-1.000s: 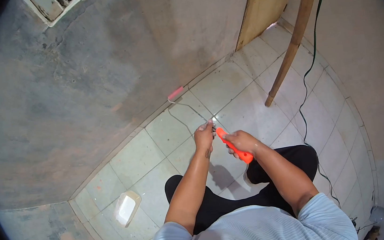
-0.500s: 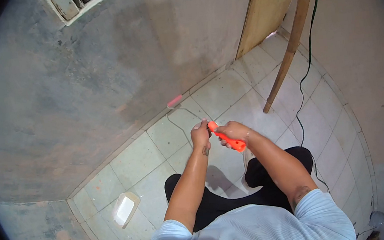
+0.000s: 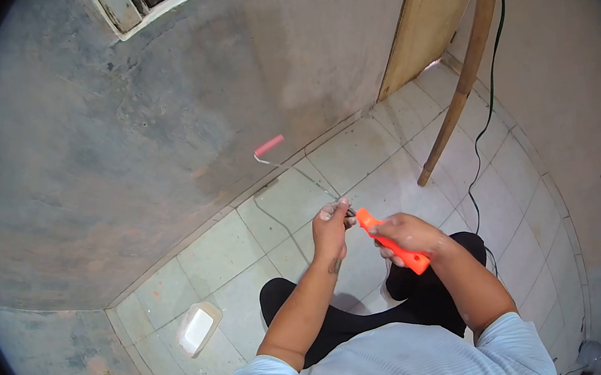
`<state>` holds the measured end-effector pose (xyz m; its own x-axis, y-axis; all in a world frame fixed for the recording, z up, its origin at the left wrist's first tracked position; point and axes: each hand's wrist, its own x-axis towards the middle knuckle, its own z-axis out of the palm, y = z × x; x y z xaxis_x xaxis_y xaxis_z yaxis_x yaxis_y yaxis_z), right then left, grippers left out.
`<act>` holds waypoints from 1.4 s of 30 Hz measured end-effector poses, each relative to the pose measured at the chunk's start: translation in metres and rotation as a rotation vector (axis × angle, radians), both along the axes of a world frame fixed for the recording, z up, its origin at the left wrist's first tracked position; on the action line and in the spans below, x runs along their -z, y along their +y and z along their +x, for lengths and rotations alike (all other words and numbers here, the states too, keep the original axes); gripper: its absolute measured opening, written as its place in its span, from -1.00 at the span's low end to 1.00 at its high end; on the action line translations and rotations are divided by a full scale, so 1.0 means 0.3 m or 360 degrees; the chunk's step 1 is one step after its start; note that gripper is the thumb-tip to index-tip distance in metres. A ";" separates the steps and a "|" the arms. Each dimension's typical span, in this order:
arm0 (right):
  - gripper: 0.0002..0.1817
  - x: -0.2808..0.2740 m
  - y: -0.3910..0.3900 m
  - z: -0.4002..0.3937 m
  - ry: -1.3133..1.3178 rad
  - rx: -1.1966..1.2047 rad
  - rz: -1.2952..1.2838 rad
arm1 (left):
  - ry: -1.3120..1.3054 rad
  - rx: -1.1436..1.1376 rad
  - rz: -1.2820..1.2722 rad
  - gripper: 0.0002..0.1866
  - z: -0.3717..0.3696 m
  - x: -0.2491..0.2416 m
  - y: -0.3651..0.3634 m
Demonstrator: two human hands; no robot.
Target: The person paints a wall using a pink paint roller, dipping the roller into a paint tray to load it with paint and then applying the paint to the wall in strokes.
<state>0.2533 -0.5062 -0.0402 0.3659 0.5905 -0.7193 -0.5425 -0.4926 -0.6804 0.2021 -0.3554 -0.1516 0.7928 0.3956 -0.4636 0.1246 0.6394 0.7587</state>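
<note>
A paint roller (image 3: pixel 268 146) with a small pink sleeve and a bent wire frame is held out toward the wall, its sleeve overlapping the wall's lower part in this view. My right hand (image 3: pixel 411 236) is wrapped round its bright orange handle (image 3: pixel 419 261). Ahead of the handle, my left hand (image 3: pixel 329 230) pinches the wire near the point where it meets the orange grip. Pale smears show on the fingers of both hands.
At the lower left, a pale plastic tub (image 3: pixel 216 312) with white contents sits on the tiled floor (image 3: pixel 211 249). To the right a wooden pole (image 3: pixel 461 88) leans down to the tiles, beside a dark cable (image 3: pixel 476 160). A yellowish door (image 3: pixel 429 17) stands behind; the grey wall (image 3: pixel 153 130) is patchy.
Both hands have come back toward my body and to the right. The orange handle moved with them, and the pink sleeve now appears slightly higher against the wall.
</note>
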 end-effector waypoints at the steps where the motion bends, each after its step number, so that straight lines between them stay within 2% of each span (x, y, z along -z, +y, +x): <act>1: -0.66 0.060 0.016 0.017 0.0053 -0.0005 -0.0014 | 0.0001 -0.0001 0.0004 -0.80 0.011 0.057 0.010; 4: -0.67 0.209 0.107 0.060 0.0017 -0.0019 -0.0069 | 0.0154 0.0018 0.0047 -0.79 0.041 0.239 0.077; 6: -0.68 0.212 0.149 0.056 -0.0078 -0.0020 -0.0102 | 0.0068 0.0105 -0.0089 -0.78 0.047 0.315 0.130; 9: -0.68 0.139 0.157 0.029 -0.0078 -0.0014 -0.0097 | 0.0059 0.0004 -0.0022 -0.79 0.018 0.187 0.116; 11: -0.67 0.016 0.109 -0.002 -0.0090 -0.0011 0.0010 | 0.0042 -0.0066 -0.0030 -0.80 -0.016 0.048 0.089; 13: -0.66 -0.175 0.046 -0.046 -0.0144 -0.0090 0.0032 | -0.0290 -0.0108 -0.0013 -0.82 -0.047 -0.130 0.055; 17: -0.68 -0.448 -0.084 -0.161 -0.0149 -0.0064 0.0132 | -0.0569 -0.0037 0.0059 -0.79 -0.130 -0.400 0.011; 19: -0.68 -0.459 -0.129 -0.219 -0.0176 -0.0057 0.0147 | -0.0681 0.0183 0.0171 -0.80 -0.174 -0.493 0.010; 21: -0.72 -0.435 -0.170 -0.284 -0.0562 -0.0178 0.0348 | -0.0768 0.0185 0.0270 -0.79 -0.223 -0.558 0.008; 22: -0.72 -0.416 -0.176 -0.299 -0.0562 -0.0181 0.0353 | -0.0857 0.0190 0.0378 -0.79 -0.249 -0.586 0.010; 23: -0.75 -0.386 -0.176 -0.306 -0.0720 -0.0276 0.0538 | -0.0837 0.0225 0.0469 -0.82 -0.282 -0.616 0.018; 25: -0.80 -0.335 -0.160 -0.290 -0.0978 -0.0459 0.0796 | -0.0975 0.0172 0.0572 -0.84 -0.311 -0.598 0.015; 27: -0.79 -0.260 -0.141 -0.273 -0.0955 -0.0491 0.0734 | -0.1136 0.0085 0.0764 -0.87 -0.341 -0.545 0.021; 30: -0.76 -0.096 -0.086 -0.259 -0.1030 -0.0589 0.0616 | -0.0821 -0.0025 0.0908 -0.88 -0.410 -0.423 0.047; 32: -0.72 -0.031 -0.025 -0.264 -0.1696 -0.0669 0.0502 | -0.0609 -0.0208 0.0817 -0.86 -0.479 -0.339 0.058; 33: -0.69 -0.012 0.005 -0.272 -0.1821 -0.0746 0.0479 | -0.0424 -0.0282 0.0761 -0.84 -0.514 -0.291 0.072; 34: -0.69 0.000 0.049 -0.280 -0.1771 -0.0848 0.0539 | -0.0241 -0.0357 0.0693 -0.82 -0.555 -0.243 0.089; 35: -0.67 0.010 0.105 -0.288 -0.1922 -0.0996 0.0440 | -0.0143 -0.0444 0.0817 -0.79 -0.592 -0.196 0.113; 36: -0.66 0.023 0.158 -0.297 -0.2091 -0.1130 0.0347 | 0.0077 -0.0522 0.0748 -0.78 -0.630 -0.144 0.128; 37: -0.60 0.045 0.219 -0.307 -0.2054 -0.1316 0.0214 | 0.0143 -0.0674 0.0656 -0.78 -0.662 -0.074 0.136; 38: -0.60 0.067 0.285 -0.318 -0.2040 -0.1379 0.0264 | 0.0193 -0.0810 0.0565 -0.79 -0.689 -0.020 0.148; 40: -0.55 0.108 0.429 -0.344 -0.1998 -0.1862 0.0142 | 0.0101 -0.1161 0.0161 -0.81 -0.736 0.066 0.189; 42: -0.54 0.170 0.566 -0.398 -0.2012 -0.2135 0.0184 | 0.0130 -0.1328 0.0123 -0.81 -0.796 0.162 0.241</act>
<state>0.1338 -0.3364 -0.0911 -0.1107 0.9252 -0.3631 0.9250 -0.0377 -0.3780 -0.0366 -0.2832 -0.2000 0.1917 0.8700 -0.4542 -0.3095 0.4928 0.8133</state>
